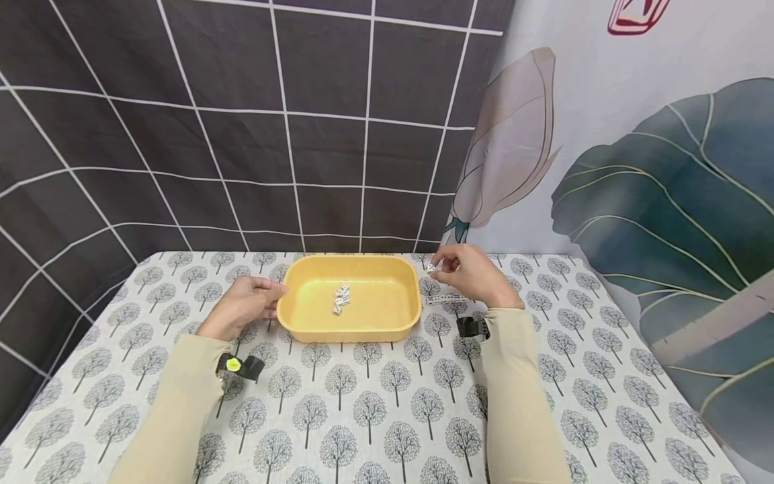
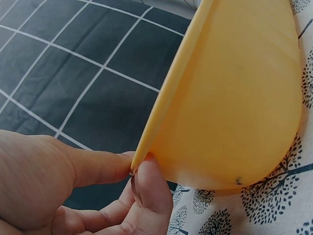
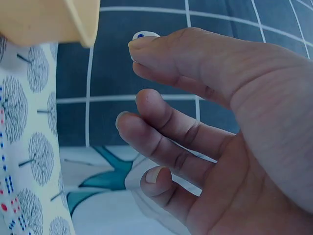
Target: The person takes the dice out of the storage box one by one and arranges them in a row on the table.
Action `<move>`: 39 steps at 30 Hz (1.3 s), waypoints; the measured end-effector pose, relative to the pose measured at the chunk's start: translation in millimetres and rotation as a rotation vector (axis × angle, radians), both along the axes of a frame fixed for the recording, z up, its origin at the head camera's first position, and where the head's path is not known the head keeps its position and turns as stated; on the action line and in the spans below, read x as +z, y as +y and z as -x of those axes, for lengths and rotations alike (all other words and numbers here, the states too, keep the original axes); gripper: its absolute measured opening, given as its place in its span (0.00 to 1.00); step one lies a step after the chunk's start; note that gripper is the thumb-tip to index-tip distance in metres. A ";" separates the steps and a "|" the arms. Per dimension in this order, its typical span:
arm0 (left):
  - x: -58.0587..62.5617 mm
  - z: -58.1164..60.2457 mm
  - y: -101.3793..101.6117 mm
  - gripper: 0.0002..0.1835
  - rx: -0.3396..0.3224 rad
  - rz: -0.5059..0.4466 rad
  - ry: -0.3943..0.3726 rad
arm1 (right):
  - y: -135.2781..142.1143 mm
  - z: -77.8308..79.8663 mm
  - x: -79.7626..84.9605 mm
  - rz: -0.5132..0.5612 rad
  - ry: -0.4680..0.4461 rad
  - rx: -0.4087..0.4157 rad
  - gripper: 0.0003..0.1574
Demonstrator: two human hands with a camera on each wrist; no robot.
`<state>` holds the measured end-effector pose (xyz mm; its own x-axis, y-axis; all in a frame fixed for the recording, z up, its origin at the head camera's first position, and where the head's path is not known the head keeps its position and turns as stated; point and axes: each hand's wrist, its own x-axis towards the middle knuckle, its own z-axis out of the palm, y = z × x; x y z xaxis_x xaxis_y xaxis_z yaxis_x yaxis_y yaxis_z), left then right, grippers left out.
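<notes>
1. We have the die (image 1: 431, 268) pinched between the thumb and finger of our right grip (image 1: 476, 274), just off the right end of the tub (image 1: 351, 335).
2. From that grip, the tub lies leftward, its long axis running left to right; its right rim is the nearest edge.
3. Inside, loose dice (image 1: 343, 294) sit near the middle, with room at both ends.
4. Our left grip, farther from the die, pinches the tub's left rim.
5. A row of dice (image 1: 446, 299) lies on the bench (image 1: 363, 363) below our right grip.
6. The bench's far edge runs close behind the tub; the wider room is on our side.

Beige sleeves (image 1: 514, 396), seemingly black wristbands (image 1: 473, 327).
</notes>
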<state>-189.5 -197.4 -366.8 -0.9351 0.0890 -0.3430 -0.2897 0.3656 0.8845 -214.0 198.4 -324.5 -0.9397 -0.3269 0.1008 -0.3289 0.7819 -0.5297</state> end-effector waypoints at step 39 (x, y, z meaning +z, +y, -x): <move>-0.6 1.6 0.2 0.19 0.012 -0.010 -0.007 | 79.3 2.5 -38.0 -0.027 -0.169 -0.315 0.19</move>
